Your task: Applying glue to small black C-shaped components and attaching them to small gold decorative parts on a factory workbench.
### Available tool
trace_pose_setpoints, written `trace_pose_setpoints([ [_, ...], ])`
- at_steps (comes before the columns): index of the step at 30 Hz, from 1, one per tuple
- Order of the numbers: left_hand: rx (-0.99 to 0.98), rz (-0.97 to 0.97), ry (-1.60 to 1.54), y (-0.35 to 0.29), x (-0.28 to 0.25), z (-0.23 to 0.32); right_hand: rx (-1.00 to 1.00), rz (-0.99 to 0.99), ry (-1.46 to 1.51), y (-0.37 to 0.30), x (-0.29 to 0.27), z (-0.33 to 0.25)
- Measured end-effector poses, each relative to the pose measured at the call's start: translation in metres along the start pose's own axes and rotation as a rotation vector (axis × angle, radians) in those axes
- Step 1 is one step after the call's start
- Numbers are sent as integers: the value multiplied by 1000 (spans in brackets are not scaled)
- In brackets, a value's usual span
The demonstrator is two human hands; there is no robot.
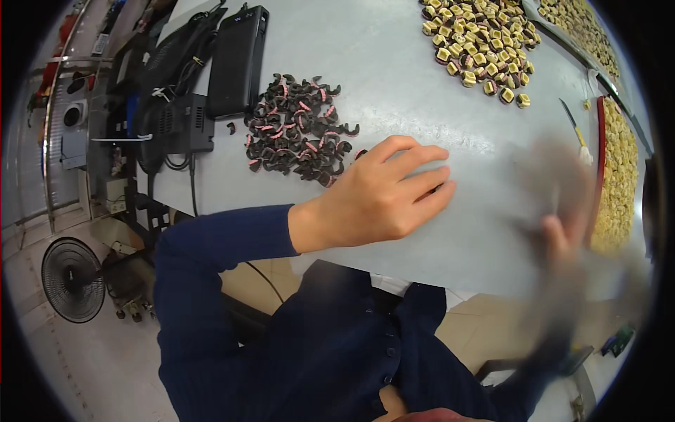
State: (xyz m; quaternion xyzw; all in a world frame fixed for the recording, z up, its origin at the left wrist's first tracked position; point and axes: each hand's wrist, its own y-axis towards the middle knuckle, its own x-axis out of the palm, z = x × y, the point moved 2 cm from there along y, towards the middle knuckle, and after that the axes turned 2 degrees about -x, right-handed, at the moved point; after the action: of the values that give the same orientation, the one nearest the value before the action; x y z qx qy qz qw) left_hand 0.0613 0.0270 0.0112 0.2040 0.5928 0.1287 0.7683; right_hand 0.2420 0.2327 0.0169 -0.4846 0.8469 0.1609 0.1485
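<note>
My left hand (385, 191) rests over the grey table with its fingers curled down. A small dark bit shows between the fingertips, too hidden to name. Just left of that hand lies a pile of small black curved pieces (299, 133), several with pink ridged edges. My right hand (568, 204) is smeared by motion at the right side of the table, near a red-edged tray (600, 169) of small yellow pieces; its fingers cannot be made out. At the far side is a heap of small square yellow-and-dark pieces (485, 46).
A black box-shaped device (239, 63) and a black adapter with cables (184, 123) lie at the left. Tweezers with a yellow grip (578, 133) lie near the tray. Another tray of yellow pieces (583, 32) is at the far right. A black fan (72, 280) stands left below.
</note>
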Motion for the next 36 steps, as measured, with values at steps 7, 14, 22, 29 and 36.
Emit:
trace_pose_setpoints([
  [7, -270, -165, 25, -16, -28, -25, -83, -87, -110, 4, 18, 3],
  [14, -306, -156, 181, -27, -48, -42, -119, -103, -91, 16, 19, 7],
  [22, -159, 16, -272, 2, -8, -1, -137, -33, -9, 12, 17, -1],
  [29, -187, 9, -356, 6, -5, -5, 9, -14, 115, 23, 21, -16],
  [36, -927, 6, -1886, 15, -18, -18, 93, -41, 371, 41, 22, -13],
])
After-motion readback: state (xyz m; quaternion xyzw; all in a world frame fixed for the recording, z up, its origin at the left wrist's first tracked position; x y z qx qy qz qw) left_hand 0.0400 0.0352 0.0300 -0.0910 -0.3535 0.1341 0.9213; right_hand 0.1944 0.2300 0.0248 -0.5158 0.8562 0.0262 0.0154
